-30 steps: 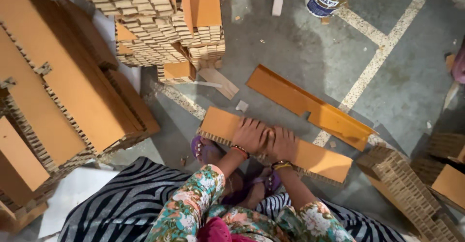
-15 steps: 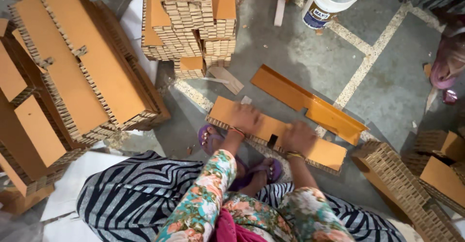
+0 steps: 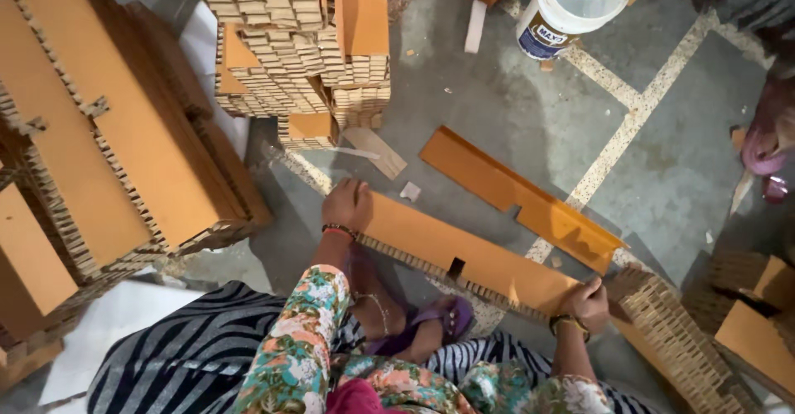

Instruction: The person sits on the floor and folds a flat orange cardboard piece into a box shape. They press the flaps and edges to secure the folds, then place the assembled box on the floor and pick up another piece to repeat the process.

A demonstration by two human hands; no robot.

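The person is sitting low on the grey floor, and both hands are lying on one long board of orange honeycomb cardboard, which is stretching from the middle of the frame down to the lower right. The left hand is pressing on the board's upper left end with the fingers curled over its edge, so this grip is closing on the board. The right hand is holding the lower right end, with the fingers wrapped over the near edge, also clamped on the board. A small dark notch is showing in the near edge, between the two hands. A second, thinner orange strip with a stepped outline is lying on the floor just beyond the board, near it but not clearly touching. In the upper middle of the frame, a stack of cut cardboard pieces is standing, and a large cardboard block is filling the left side. A white bucket is standing at the upper right, on the floor. More honeycomb pieces are lying at the lower right, just beside the right hand. A foot in a purple sandal is showing under the board, at the lower middle, above the black and white striped cloth.
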